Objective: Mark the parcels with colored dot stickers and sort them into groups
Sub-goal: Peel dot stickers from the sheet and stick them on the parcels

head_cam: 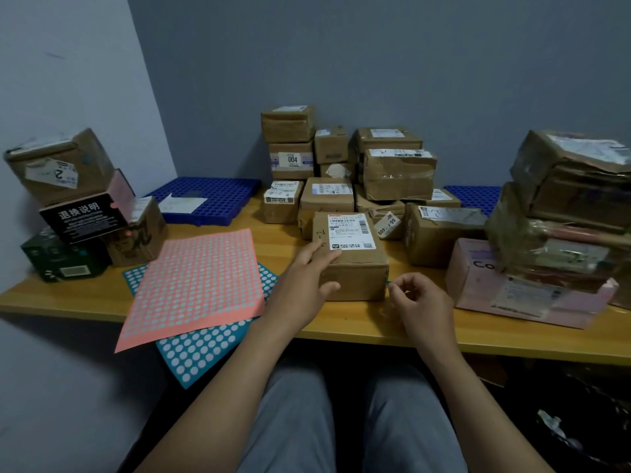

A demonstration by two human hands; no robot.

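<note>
Parcel sits on the table right in front of you, near the front edge. Its long axis seems to run away from you toward the wall, turned slightly to the left at the far end. It is a brown cardboard box wrapped in clear tape, with a white label on the top face. The label reads upright from your seat, with the barcode at the far end and a dark handwritten mark just left of it.

Your left hand rests on the box's near left corner: the fingers lie fairly straight across the top, touching the label's near corner, and the thumb presses the front face. Your right hand hovers just right of the box with its fingers curled. Thumb and forefinger are drawn together near a tiny blue fleck, but you cannot tell whether they pinch anything.

To your left a pink sheet of dot stickers lies over a blue sheet. More boxes are stacked behind the parcel.
</note>
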